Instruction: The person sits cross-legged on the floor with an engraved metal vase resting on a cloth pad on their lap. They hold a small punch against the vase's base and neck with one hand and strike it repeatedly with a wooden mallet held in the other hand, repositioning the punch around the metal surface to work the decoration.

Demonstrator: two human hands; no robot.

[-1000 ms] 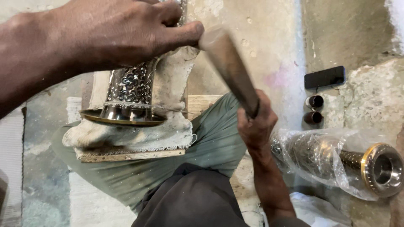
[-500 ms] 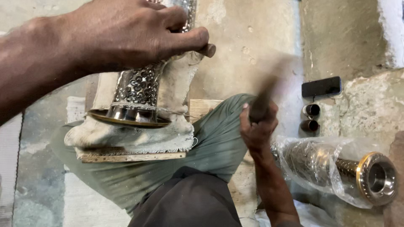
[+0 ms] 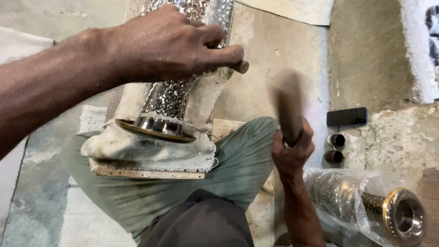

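Observation:
My left hand lies over an embossed silver metal vase with a brass rim, pinching a small punch against its patterned side. The vase rests tilted on a worn cloth pad over a wooden board on my lap. My right hand grips a wooden mallet, raised upright and blurred, to the right of the punch and apart from it.
A second embossed vase wrapped in clear plastic lies on the floor at the lower right. Two short metal tubes and a flat black block sit beside a stone slab. My legs in green trousers fill the centre.
The mallet has swung from leaning toward the punch to upright and further right. My left hand and the vase have stayed almost still.

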